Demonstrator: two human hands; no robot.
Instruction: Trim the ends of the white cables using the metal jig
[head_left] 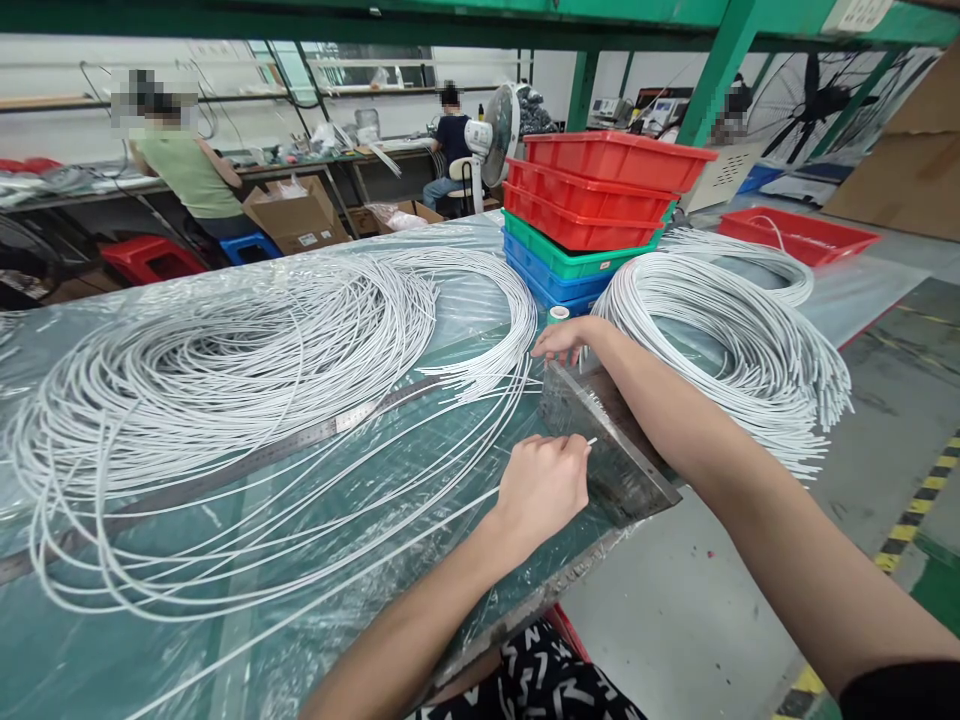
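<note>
My left hand (546, 482) is closed around a white cable (457, 515), with the short tip sticking out past the fingers toward a metal angle plate (577, 420). The rest of that cable runs down to the lower left. Over the far end of the plate is my right hand (562, 341), its fingers stretched out beside the cut ends of a cable bundle (480, 375); I see nothing held in it. Several loose cables (360, 525) curve across the table to the left. A steel ruler (315, 432) lies under some of them.
A large white cable coil (202, 370) covers the table's left side. Cable coils (720, 330) lie at the right, by stacked red, green and blue bins (592, 220). A tape roll (559, 314) stands beside the stack. Behind are a fan (499, 135) and two seated people.
</note>
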